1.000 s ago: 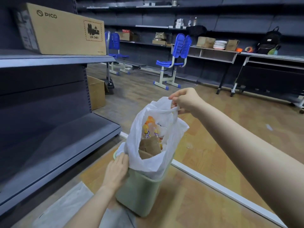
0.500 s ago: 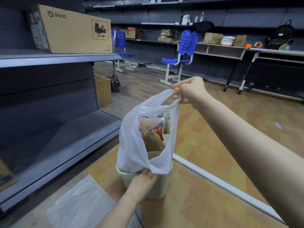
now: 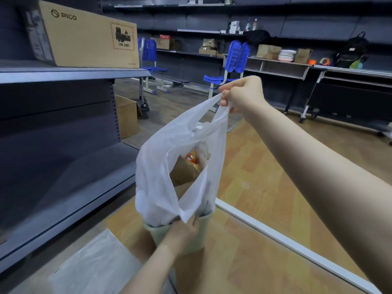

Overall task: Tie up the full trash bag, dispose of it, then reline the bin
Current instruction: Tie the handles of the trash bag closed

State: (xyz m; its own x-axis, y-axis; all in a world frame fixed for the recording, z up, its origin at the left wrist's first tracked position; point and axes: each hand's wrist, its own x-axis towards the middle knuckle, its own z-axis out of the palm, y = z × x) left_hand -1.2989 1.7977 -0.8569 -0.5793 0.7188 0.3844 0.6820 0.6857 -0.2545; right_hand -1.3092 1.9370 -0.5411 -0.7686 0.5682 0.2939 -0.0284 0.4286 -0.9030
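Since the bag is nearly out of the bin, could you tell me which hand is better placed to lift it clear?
The right hand: it grips the top of the bag, raised above the bin. The left hand sits low on the bin's rim, better suited to steadying it.

Right hand (image 3: 244, 93) raised, fingers pinched; left hand (image 3: 182, 233) low, fingers curled.

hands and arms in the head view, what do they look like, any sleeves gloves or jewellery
Both arms are bare from the frame edge to the wrist: no sleeve shows on either. The left hand and the right hand wear no gloves. No ring, watch or bracelet is visible on the parts in view, and no markings show.
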